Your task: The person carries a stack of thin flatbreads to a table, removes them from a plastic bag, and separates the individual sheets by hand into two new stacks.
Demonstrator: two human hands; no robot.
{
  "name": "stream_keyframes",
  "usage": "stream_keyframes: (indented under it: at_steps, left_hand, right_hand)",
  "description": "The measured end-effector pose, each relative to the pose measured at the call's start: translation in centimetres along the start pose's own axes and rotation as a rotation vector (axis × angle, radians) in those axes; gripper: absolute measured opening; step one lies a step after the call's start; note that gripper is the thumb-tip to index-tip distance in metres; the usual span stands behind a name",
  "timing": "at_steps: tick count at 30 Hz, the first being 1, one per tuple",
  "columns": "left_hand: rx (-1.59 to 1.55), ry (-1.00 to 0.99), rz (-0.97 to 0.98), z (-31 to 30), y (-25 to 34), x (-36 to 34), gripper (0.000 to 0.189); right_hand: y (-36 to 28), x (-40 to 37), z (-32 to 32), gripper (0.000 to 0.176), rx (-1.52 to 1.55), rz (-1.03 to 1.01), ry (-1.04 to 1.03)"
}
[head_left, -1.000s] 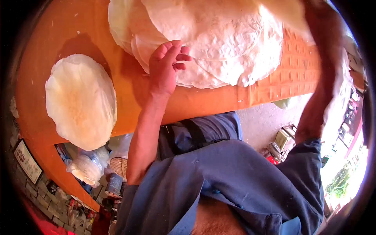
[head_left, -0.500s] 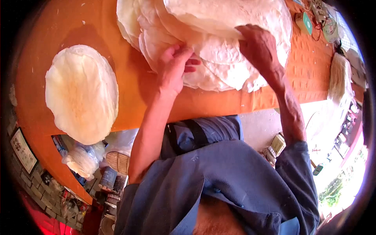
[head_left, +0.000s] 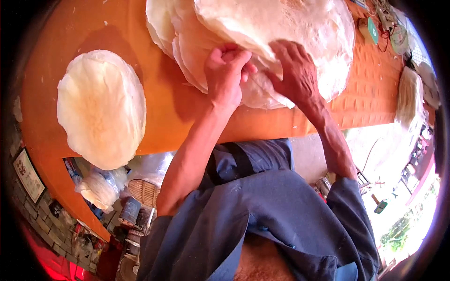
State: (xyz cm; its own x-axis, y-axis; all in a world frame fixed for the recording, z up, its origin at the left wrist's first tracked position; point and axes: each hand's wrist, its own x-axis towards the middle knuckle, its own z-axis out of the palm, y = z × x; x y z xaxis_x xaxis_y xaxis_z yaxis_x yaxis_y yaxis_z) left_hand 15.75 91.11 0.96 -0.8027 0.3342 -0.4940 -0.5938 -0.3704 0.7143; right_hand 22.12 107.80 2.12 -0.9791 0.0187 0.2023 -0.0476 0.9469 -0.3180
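Observation:
A large pile of thin, pale, ragged-edged round sheets (head_left: 323,42) lies at the top of the orange table. My left hand (head_left: 226,77) is at the pile's near side, its thumb and forefinger pinched at the edge of the topmost sheet (head_left: 262,23). Just to the right, my right hand (head_left: 297,75) rests over the same sheet with its fingers stretched out and the thumb apart. A sheet edge runs between the two hands. Off to the left sits a smaller oval stack of similar sheets (head_left: 101,110).
The orange table (head_left: 173,124) has a dimpled surface on the right. A green-and-white device (head_left: 368,30) and cables are at the upper right. Below the table's left end are a plastic-wrapped bundle (head_left: 101,189), a wicker basket (head_left: 143,192) and a tin (head_left: 130,210).
My left hand has moved right and up to the sheet's edge. My right hand has opened from a pinch and moved slightly left and lower. The view has shifted a little.

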Motion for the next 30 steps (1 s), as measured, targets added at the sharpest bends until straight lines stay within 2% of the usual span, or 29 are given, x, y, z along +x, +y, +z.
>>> stream_keyframes:
  at_steps: [1,2,4,5,6,9,11,12,13,15,17,18,20,21,23,24,26,28,29,30]
  left_hand:
    - [-0.01,-0.02,0.029,0.5,0.2,0.0,0.022]
    - [-0.006,-0.03,0.005,0.6,0.3,0.0,0.019]
    - [0.007,-0.054,-0.029,0.5,1.0,0.1,0.012]
    - [0.075,-0.04,-0.056,0.0,1.3,-0.2,0.015]
    - [0.098,-0.033,-0.055,-0.7,1.2,-0.5,0.018]
    - [0.25,0.01,-0.093,-2.1,1.3,-1.5,0.025]
    - [0.253,0.02,-0.109,-2.4,1.2,-2.0,0.025]
    - [0.256,0.028,-0.12,-2.5,1.1,-2.1,0.025]
    - [0.301,0.031,-0.118,-2.4,1.0,-2.2,0.028]
    - [0.348,-0.018,-0.159,-2.0,0.3,-2.6,0.032]
    - [0.275,-0.053,-0.184,-1.7,-1.2,-2.7,0.036]
    - [0.268,-0.049,-0.2,-1.5,-1.5,-2.6,0.036]
    - [0.253,-0.039,-0.225,-1.1,-1.9,-2.5,0.036]
    - [0.259,-0.014,-0.262,-1.1,-2.2,-2.0,0.031]
    - [0.308,-0.012,-0.261,-0.6,-2.3,-2.4,0.024]
    - [0.327,-0.018,-0.236,-0.1,-2.2,-1.8,0.021]
    - [0.331,-0.073,-0.35,0.3,-3.0,-2.6,0.018]
    - [0.3,-0.118,-0.496,0.9,-3.8,-2.6,0.019]
    - [0.303,-0.123,-0.49,1.1,-3.8,-3.0,0.019]
    - [0.245,-0.143,-0.49,0.9,-3.9,-3.3,0.018]
  right_hand:
    - [0.6,0.0,0.8,0.042,-0.096,0.065,-0.018]
    - [1.1,0.3,0.9,0.022,-0.082,0.009,0.072]
    - [2.3,1.5,-0.3,0.006,-0.068,0.035,-0.034]
    - [3.5,2.5,-1.8,0.007,-0.173,0.061,-0.012]
    - [5.0,3.8,-3.9,0.008,-0.942,-0.087,-0.191]
    - [3.1,6.1,-11.4,0.003,-0.784,-0.109,0.229]
    - [1.4,7.5,-15.6,0.006,-0.673,-0.138,0.529]
    - [1.2,7.5,-16.1,0.004,-0.659,-0.171,0.576]
    - [1.7,7.3,-14.7,0.003,-0.77,-0.203,0.452]
    - [4.0,6.6,-9.3,0.003,-1.045,-0.317,0.054]
    - [5.1,4.2,-3.2,0.007,-0.238,-0.124,-0.005]
    - [4.5,4.0,-2.0,0.008,-0.079,0.031,-0.158]
    - [6.1,4.5,-1.6,0.011,-0.165,-0.033,-0.132]
    - [7.8,5.0,-2.4,0.009,-0.289,-0.144,-0.101]
    - [6.3,7.3,-7.5,0.021,-0.304,-0.1,0.041]
    - [5.5,7.3,-9.9,0.027,-0.421,0.185,-0.063]
    - [1.5,6.5,-13.9,0.034,-0.301,0.282,-0.047]
    - [3.3,1.8,-13.0,0.04,-0.31,-0.051,0.031]
    - [3.2,-0.1,-11.7,0.043,-0.145,0.007,-0.038]
    - [2.9,-2.0,-10.1,0.044,-0.09,0.16,-0.116]
